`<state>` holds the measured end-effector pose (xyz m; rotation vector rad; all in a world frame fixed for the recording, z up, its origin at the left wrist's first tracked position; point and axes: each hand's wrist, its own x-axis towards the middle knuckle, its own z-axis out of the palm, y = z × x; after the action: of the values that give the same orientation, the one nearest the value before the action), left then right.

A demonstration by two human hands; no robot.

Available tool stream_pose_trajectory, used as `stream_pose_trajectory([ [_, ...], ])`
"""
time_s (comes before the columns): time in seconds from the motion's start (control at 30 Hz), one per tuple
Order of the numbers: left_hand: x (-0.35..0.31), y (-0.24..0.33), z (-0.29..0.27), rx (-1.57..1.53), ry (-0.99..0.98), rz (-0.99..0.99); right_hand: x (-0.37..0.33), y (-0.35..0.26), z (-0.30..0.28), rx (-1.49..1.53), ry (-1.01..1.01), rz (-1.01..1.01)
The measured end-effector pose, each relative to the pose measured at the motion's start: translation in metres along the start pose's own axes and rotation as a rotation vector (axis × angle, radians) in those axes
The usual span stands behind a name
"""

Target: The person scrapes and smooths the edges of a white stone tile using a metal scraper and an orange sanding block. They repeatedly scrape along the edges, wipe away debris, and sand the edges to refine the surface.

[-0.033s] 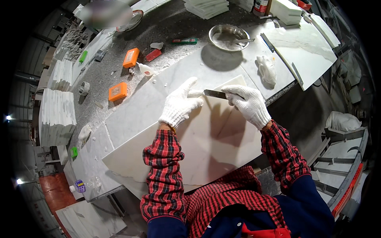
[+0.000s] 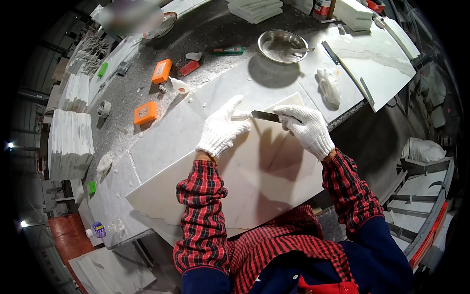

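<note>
White knit gloves cover both my hands, above a large pale marble slab (image 2: 235,191) with faint veins. My right hand (image 2: 309,128) is closed around a dark, flat metal blade (image 2: 265,116), perhaps a scraper; its handle end is hidden in the glove. The blade points left. At its tip is my left hand (image 2: 219,128), thumb raised apart and index finger stretched to the metal, the other fingers partly bent. Whether that fingertip presses on the blade or only meets it is hard to see. Shadows of my hands fall across the slab.
A metal bowl (image 2: 283,47) with a spoon-like tool stands beyond my hands, with a crumpled white glove (image 2: 329,87) to its right. Orange boxes (image 2: 145,113) and a small white bottle (image 2: 179,86) lie left on the dusty bench. Stacked marble tiles (image 2: 71,144) stand farther left.
</note>
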<state>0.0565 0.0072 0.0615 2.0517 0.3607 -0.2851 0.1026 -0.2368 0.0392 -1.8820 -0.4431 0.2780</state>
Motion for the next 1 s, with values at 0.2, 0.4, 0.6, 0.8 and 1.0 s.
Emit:
stream_pose_trajectory([
  [0.2,0.000,0.003,-0.001,-0.006,-0.018,-0.018,-0.001,0.004,0.001,-0.022,0.021,-0.058],
  [0.4,0.000,-0.006,0.001,-0.051,-0.005,0.034,-0.002,0.001,0.002,-0.044,0.036,-0.161],
  [0.6,-0.001,-0.003,0.001,-0.085,-0.027,0.013,-0.011,0.009,-0.008,0.017,0.110,-0.075],
  [0.8,-0.003,0.001,0.001,-0.069,-0.027,0.003,-0.021,0.010,-0.015,0.303,0.011,0.280],
  [1.0,0.000,-0.014,0.003,-0.162,-0.047,0.070,-0.016,0.010,-0.001,0.331,-0.067,0.299],
])
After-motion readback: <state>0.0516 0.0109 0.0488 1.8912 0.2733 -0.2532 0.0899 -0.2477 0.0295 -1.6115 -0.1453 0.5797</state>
